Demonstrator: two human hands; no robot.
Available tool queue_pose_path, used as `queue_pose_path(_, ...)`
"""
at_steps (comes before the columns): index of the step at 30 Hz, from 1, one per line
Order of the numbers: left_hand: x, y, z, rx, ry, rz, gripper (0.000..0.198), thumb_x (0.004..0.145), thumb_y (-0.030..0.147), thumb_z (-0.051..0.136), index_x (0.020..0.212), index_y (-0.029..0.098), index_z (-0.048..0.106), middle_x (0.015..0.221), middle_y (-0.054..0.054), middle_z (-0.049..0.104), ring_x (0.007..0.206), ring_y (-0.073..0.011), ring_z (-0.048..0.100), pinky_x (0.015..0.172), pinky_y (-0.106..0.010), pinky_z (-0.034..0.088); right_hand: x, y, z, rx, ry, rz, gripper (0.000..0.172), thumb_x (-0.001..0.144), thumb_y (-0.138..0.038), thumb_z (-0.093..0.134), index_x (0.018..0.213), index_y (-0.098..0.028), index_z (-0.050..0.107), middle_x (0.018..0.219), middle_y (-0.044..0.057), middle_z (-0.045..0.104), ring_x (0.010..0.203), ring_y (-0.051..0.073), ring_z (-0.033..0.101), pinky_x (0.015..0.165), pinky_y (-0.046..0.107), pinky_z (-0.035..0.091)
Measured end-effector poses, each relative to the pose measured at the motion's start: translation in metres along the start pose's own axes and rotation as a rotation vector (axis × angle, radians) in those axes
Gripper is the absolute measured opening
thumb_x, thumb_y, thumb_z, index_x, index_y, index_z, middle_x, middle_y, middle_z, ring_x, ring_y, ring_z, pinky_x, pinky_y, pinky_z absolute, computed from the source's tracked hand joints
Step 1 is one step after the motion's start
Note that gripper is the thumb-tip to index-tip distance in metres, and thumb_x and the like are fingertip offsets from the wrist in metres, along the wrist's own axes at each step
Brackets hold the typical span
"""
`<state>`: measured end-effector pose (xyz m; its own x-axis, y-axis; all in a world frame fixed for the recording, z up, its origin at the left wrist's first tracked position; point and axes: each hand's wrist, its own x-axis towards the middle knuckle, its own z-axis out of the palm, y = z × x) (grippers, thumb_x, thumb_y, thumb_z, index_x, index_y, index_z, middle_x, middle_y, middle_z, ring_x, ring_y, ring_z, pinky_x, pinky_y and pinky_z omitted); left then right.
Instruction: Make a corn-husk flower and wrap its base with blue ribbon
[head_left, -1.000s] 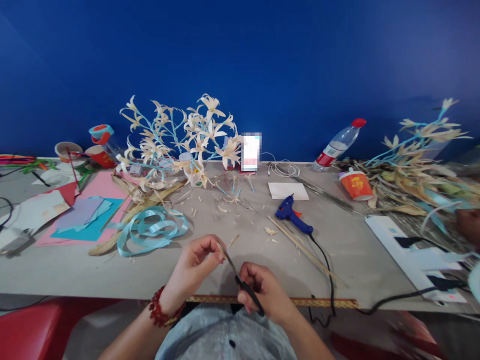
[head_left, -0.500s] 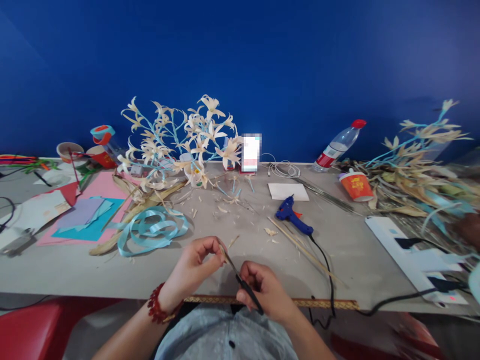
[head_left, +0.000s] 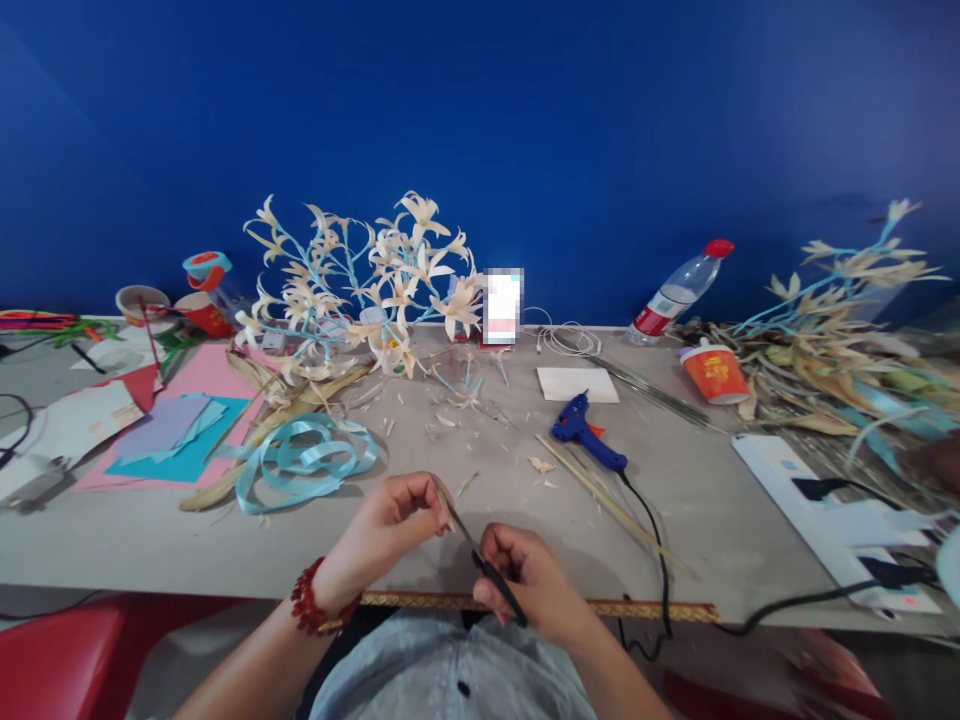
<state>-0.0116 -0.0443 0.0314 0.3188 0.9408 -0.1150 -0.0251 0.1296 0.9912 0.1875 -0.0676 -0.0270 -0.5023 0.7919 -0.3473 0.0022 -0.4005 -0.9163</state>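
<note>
My right hand (head_left: 525, 580) is closed round the black handles of a pair of scissors (head_left: 491, 578), whose blades point up and left toward my other hand. The fingers of my left hand (head_left: 401, 520) are pinched on a small pale strip (head_left: 445, 508), possibly dried husk, which lies against the blades. How far the blades are apart I cannot tell. Beyond my hands, pale scraps (head_left: 541, 465) are scattered on the grey table (head_left: 420, 440). Light blue ribbon (head_left: 307, 465) is coiled to the left.
A blue glue gun (head_left: 585, 435) lies to the right, its black cord running over the table edge. Thin sticks (head_left: 600, 490) lie beside it. Pale flowers on blue stems (head_left: 405, 270) stand at the back. A white power strip (head_left: 810, 520) is at far right, near another person's hand.
My hands keep almost the same pose, with the scissors at the strip. My left wrist has shifted very slightly to the left.
</note>
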Motion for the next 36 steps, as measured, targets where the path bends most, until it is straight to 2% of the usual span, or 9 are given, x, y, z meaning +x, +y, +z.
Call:
queue_pose_path(9, -0.002, -0.001, -0.002, -0.026, -0.039, 0.001, 0.019, 0.082, 0.027, 0.065, 0.069, 0.015, 0.059, 0.072, -0.002, 0.060, 0.068, -0.0133, 0.052, 0.067, -0.025, 0.040, 0.002, 0.004, 0.000, -0.047, 0.022, 0.005, 0.056, 0.059, -0.058, 0.083, 0.066, -0.023, 0.041, 0.043, -0.011, 0.043, 0.036, 0.006, 0.038, 0.038, 0.018, 0.023)
queue_pose_path(13, -0.001, -0.002, -0.002, -0.043, -0.041, 0.013, 0.019, 0.084, 0.026, 0.064, 0.069, 0.015, 0.059, 0.071, -0.001, 0.058, 0.068, -0.0132, 0.051, 0.066, -0.025, 0.038, 0.003, 0.000, -0.010, -0.132, 0.124, -0.016, 0.053, 0.065, -0.062, 0.075, 0.067, -0.024, 0.039, 0.047, -0.010, 0.044, 0.040, 0.010, 0.045, 0.041, 0.020, 0.030)
queue_pose_path(18, 0.004, -0.002, -0.003, -0.037, -0.050, 0.029, 0.019, 0.085, 0.027, 0.063, 0.071, 0.015, 0.058, 0.073, -0.001, 0.058, 0.069, -0.0129, 0.050, 0.066, -0.024, 0.037, 0.002, -0.018, -0.039, -0.915, 0.430, -0.166, 0.032, 0.078, -0.047, 0.070, 0.070, -0.022, 0.052, 0.063, -0.002, 0.057, 0.058, 0.016, 0.055, 0.052, 0.025, 0.030)
queue_pose_path(21, 0.011, 0.000, -0.004, -0.024, -0.076, 0.033, 0.020, 0.085, 0.029, 0.063, 0.072, 0.015, 0.058, 0.072, -0.001, 0.058, 0.068, -0.0129, 0.049, 0.065, -0.025, 0.037, 0.002, -0.025, -0.050, -1.329, 0.491, -0.164, 0.024, 0.080, -0.042, 0.070, 0.076, -0.021, 0.059, 0.086, 0.004, 0.066, 0.068, 0.019, 0.062, 0.054, 0.026, 0.029)
queue_pose_path(24, 0.019, 0.003, -0.005, 0.004, -0.106, 0.032, 0.020, 0.084, 0.030, 0.063, 0.072, 0.015, 0.059, 0.072, -0.001, 0.058, 0.068, -0.0133, 0.050, 0.065, -0.025, 0.038, 0.004, -0.031, -0.059, -1.458, 0.426, -0.074, 0.024, 0.075, -0.040, 0.074, 0.079, -0.021, 0.061, 0.084, 0.004, 0.068, 0.068, 0.020, 0.064, 0.053, 0.027, 0.026)
queue_pose_path(28, 0.033, 0.002, -0.008, -0.008, -0.171, 0.029, 0.018, 0.085, 0.026, 0.061, 0.071, 0.015, 0.060, 0.072, -0.001, 0.058, 0.070, -0.0140, 0.051, 0.069, -0.026, 0.039, 0.005, -0.051, -0.068, -1.397, 0.226, -0.067, 0.029, 0.066, -0.035, 0.081, 0.083, -0.022, 0.063, 0.074, -0.001, 0.068, 0.069, 0.020, 0.063, 0.053, 0.026, 0.026)
queue_pose_path(31, 0.042, -0.003, -0.009, -0.052, -0.240, 0.022, 0.016, 0.086, 0.022, 0.058, 0.072, 0.015, 0.061, 0.072, -0.001, 0.059, 0.071, -0.0143, 0.053, 0.072, -0.027, 0.040, 0.009, -0.074, -0.065, -1.226, 0.124, -0.247, 0.025, 0.075, -0.033, 0.077, 0.094, -0.023, 0.065, 0.084, 0.000, 0.069, 0.069, 0.017, 0.061, 0.057, 0.025, 0.035)
queue_pose_path(34, 0.048, -0.011, -0.010, -0.144, -0.299, -0.036, 0.012, 0.083, 0.020, 0.060, 0.073, 0.014, 0.063, 0.071, -0.002, 0.060, 0.070, -0.0146, 0.053, 0.072, -0.028, 0.042, 0.022, -0.090, -0.053, -0.941, 0.009, -0.517, 0.030, 0.090, -0.024, 0.060, 0.120, -0.026, 0.060, 0.120, 0.005, 0.063, 0.077, 0.013, 0.062, 0.066, 0.024, 0.046)
queue_pose_path(36, 0.050, -0.016, -0.012, -0.241, -0.315, -0.112, 0.009, 0.079, 0.020, 0.062, 0.074, 0.013, 0.064, 0.069, -0.004, 0.062, 0.068, -0.0150, 0.054, 0.069, -0.027, 0.043, 0.034, -0.094, -0.045, -0.841, -0.106, -0.643, 0.029, 0.094, -0.020, 0.055, 0.121, -0.027, 0.061, 0.129, 0.006, 0.058, 0.090, 0.015, 0.063, 0.076, 0.025, 0.048)
